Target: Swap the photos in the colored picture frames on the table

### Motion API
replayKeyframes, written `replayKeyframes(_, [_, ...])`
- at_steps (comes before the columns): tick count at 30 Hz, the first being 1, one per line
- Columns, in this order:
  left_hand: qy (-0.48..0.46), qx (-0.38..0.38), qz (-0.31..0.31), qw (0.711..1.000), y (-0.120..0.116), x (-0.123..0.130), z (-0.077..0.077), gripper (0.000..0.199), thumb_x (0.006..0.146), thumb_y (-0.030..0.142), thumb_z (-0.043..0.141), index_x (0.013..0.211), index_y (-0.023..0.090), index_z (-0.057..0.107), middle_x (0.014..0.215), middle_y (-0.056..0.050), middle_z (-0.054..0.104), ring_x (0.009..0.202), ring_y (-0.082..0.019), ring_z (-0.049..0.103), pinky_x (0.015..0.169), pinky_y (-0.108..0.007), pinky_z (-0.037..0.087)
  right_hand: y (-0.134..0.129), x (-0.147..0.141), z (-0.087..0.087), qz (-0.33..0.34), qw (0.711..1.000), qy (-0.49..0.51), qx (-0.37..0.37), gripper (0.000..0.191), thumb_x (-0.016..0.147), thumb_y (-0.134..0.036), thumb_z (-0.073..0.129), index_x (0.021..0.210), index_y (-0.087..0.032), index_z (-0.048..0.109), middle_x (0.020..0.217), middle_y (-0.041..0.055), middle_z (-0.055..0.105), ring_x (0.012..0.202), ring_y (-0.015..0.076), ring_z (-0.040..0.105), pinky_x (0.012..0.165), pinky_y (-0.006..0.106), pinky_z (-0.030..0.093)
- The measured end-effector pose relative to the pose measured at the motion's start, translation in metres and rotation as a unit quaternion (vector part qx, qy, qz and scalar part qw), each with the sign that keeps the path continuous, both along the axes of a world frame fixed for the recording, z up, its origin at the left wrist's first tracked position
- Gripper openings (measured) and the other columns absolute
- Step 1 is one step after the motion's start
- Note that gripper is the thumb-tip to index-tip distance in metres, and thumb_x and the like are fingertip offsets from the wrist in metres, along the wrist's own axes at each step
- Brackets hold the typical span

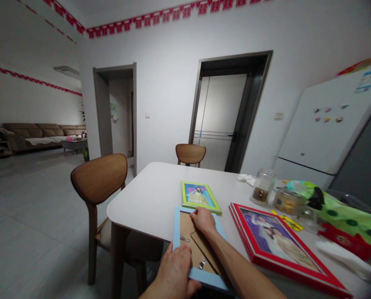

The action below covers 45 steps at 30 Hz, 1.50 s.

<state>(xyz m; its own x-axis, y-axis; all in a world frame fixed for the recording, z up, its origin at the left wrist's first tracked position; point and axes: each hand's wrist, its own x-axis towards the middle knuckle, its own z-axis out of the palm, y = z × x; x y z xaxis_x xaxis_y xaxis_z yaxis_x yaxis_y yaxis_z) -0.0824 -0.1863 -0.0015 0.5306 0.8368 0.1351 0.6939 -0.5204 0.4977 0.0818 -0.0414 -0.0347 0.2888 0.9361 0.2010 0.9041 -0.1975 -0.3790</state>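
Note:
A light-blue picture frame (pixel 176 224) lies face down at the near edge of the table, its brown backing board (pixel 185 223) facing up. Small metal fittings (pixel 202 263) show on the backing. My left hand (pixel 176 265) is closed around the frame's lower left side, with the thumb underneath. Near the frame's top, my right hand (pixel 204 221) bends its fingers in a pinch against the backing; whatever is between the fingertips is hidden. My right forearm covers much of the frame's right side. Just beyond it lies a green-framed picture (pixel 199 195), face up.
Red picture frames (pixel 281 245) are stacked on the right of the white table (pixel 141 199). Behind them stand a glass jar (pixel 262 187), another container (pixel 286 201) and a green bag (pixel 350 216). Wooden chairs (pixel 99 178) (pixel 190 153) stand left of and behind the table.

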Motion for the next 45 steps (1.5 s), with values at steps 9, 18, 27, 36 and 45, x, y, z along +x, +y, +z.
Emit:
replayKeyframes(9, [0.017,-0.008,0.0,1.0,0.0,-0.001,0.006,0.049,0.063,0.025,0.064,0.108,0.011,0.048,0.108,-0.01,0.054,0.102,-0.023,0.046,0.099,-0.035,0.02,-0.003,0.006,0.0,0.009,1.0,0.008,0.01,0.018,0.068,-0.033,0.049,0.065,-0.021,0.061,0.071,0.0062,0.065,0.071,0.0187,0.059,0.056,0.025,0.035])
replayKeyframes(18, [0.009,0.008,0.005,1.0,0.001,-0.003,-0.001,0.043,0.062,0.026,0.065,0.1,0.013,0.052,0.099,-0.008,0.057,0.096,-0.022,0.05,0.097,-0.035,0.024,0.0,0.007,0.001,0.011,0.998,0.049,0.035,0.019,0.067,-0.033,0.05,0.065,-0.017,0.059,0.068,0.0098,0.064,0.068,0.0205,0.058,0.055,0.026,0.034])
replayKeyframes(27, [0.053,0.012,-0.084,0.995,0.009,0.021,-0.013,0.056,0.059,0.025,0.068,0.109,0.011,0.047,0.129,-0.014,0.034,0.121,-0.026,0.024,0.101,-0.043,0.012,-0.023,0.028,0.014,0.085,0.975,0.173,0.114,0.022,0.069,-0.027,0.042,0.072,-0.015,0.061,0.074,0.0069,0.065,0.071,0.0174,0.058,0.065,0.025,0.04])
replayKeyframes(36, [-0.204,0.01,-0.039,0.978,0.002,0.022,0.02,0.021,0.064,0.012,0.053,0.084,0.017,0.048,0.116,-0.009,0.048,0.107,-0.021,0.042,0.092,-0.032,0.031,-0.098,0.056,0.03,0.024,0.842,0.505,0.187,0.037,0.065,-0.041,0.05,0.091,-0.015,0.055,0.079,0.0066,0.063,0.072,0.0188,0.058,0.062,0.028,0.045])
replayKeyframes(45, [-0.575,-0.116,-0.089,0.805,-0.008,0.093,0.063,0.021,0.069,0.024,0.055,0.086,0.018,0.043,0.1,-0.006,0.056,0.092,-0.019,0.053,0.08,-0.029,0.041,-0.141,0.014,0.035,0.118,0.657,0.721,0.187,0.044,0.069,-0.042,0.048,0.108,-0.02,0.047,0.098,0.0069,0.061,0.087,0.0197,0.058,0.073,0.031,0.047])
